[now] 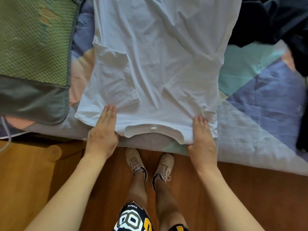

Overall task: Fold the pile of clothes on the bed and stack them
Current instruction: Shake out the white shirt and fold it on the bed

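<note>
- Two bare legs and tan shoes (148, 165) stand on the wooden floor (50, 180), just before the edge of the bed (260, 130).
- On the near edge of the bed lies the white shirt (155, 64), spread out, collar toward the person, both sleeves already folded in.
- Left hand (104, 130) lies flat on the shirt's left shoulder, fingers straight and together, holding nothing.
- Right hand (202, 137) grips the shirt's right shoulder, fingers on top and bent over the cloth edge.
- My guess: this shirt is about half folded. Next, the collar end must be lifted and laid over the far hem.
- Past the shirt, at its far right, waits a dark pile of clothes (283, 22).
- Left of the shirt sits a green mat (33, 39).
</note>
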